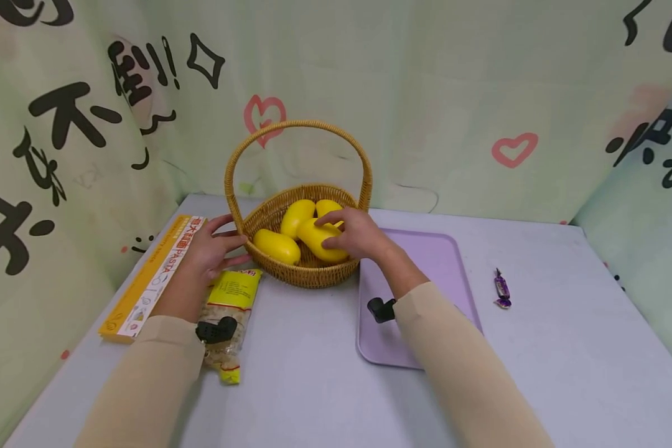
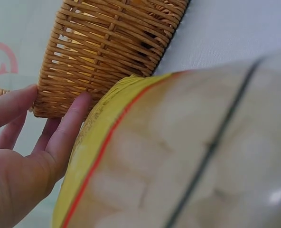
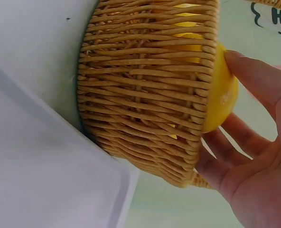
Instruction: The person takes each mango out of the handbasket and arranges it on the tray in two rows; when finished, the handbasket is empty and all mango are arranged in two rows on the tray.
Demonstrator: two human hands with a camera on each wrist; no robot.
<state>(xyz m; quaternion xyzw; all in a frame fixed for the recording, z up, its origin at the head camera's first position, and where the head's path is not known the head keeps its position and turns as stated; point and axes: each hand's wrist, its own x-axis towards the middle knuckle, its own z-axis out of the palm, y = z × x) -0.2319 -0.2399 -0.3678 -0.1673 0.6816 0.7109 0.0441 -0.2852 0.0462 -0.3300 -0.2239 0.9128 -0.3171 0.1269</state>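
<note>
The right hand is grasping a glossy, oval yellow fruit, probably firm, slippery, best held mid-body; the left hand, uncurled, is touching a brown wicker basket.

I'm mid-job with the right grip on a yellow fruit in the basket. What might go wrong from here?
The yellow fruit looks smooth, so it might slip from the right grip. The handle arches overhead; bumping it could tip the basket, as the left grip seems only to rest against its side. The bag lies close by the left sleeve and might get dragged.
</note>
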